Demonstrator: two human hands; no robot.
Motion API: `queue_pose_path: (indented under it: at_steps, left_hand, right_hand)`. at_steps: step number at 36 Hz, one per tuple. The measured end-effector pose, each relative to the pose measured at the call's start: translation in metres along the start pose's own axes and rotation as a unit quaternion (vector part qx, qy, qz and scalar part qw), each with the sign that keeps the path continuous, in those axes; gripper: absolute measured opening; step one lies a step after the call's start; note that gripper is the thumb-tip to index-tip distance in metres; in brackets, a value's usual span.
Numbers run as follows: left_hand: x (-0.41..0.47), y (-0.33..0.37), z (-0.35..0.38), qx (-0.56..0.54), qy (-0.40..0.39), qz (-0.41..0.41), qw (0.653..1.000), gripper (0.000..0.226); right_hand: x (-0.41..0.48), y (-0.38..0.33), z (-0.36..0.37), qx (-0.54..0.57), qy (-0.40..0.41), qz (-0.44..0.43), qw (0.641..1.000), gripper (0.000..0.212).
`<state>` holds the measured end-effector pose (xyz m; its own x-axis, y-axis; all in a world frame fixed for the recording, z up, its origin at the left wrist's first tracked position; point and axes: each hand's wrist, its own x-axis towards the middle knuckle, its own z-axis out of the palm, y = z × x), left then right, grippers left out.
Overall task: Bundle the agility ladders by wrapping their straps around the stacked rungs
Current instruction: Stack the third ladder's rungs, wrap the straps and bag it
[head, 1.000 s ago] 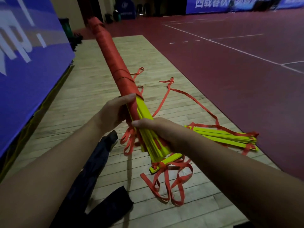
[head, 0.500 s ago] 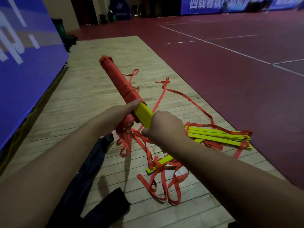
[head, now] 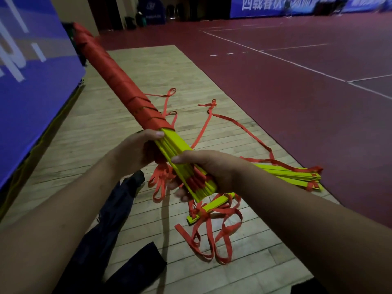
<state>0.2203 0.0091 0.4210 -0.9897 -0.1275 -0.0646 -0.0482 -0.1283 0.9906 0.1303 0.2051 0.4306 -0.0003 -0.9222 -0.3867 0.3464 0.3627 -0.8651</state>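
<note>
One rung stack (head: 176, 143), mostly red-wrapped.

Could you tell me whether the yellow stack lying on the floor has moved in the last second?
No. The yellow stack still lies at the right edge of the wooden floor, beside the red court.

In hand: bundle (head: 140, 107) runs from centre toward 11 o'clock, above the floor (head: 106, 128). Left grip (head: 135, 151) at 10 o'clock of right grip (head: 212, 168), both on it. On floor: second rung stack (head: 292, 177) at 3 o'clock, loose straps (head: 212, 236) at 6, probably a folded bag (head: 110, 219) at 7.
</note>
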Motion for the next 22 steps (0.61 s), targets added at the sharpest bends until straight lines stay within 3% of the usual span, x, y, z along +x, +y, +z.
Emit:
queue_pose_path:
  at_steps: [5,9,14,17,18,20,22]
  left_hand:
    - [-0.004,0.004,-0.006,-0.037,-0.022,-0.006,0.999,0.045]
    - [-0.003,0.002,-0.013,-0.028,-0.015,-0.076,0.997,0.062]
    - [0.004,0.001,0.000,0.115,0.072,-0.113,0.984,0.057]
    - [0.012,-0.002,0.019,0.085,0.130,-0.102,0.983,0.063]
    - [0.015,-0.003,0.022,0.067,0.163,-0.095,0.980,0.062]
    - [0.017,-0.004,0.026,0.037,0.212,-0.069,0.974,0.054]
    - [0.015,-0.003,0.023,0.018,0.223,-0.032,0.974,0.049]
  right_hand:
    - [0.003,-0.005,0.016,-0.061,0.116,-0.070,0.989,0.025]
    - [0.007,-0.008,0.015,-0.166,0.230,-0.096,0.954,0.021]
    - [0.018,-0.001,0.006,-0.452,0.383,-0.089,0.801,0.026]
    - [0.020,0.007,0.015,-0.600,0.453,-0.092,0.653,0.029]
    - [0.022,0.011,0.017,-0.621,0.465,-0.099,0.623,0.035]
    - [0.027,0.017,0.019,-0.624,0.466,-0.127,0.614,0.047]
    - [0.030,0.018,0.021,-0.590,0.442,-0.156,0.657,0.053]
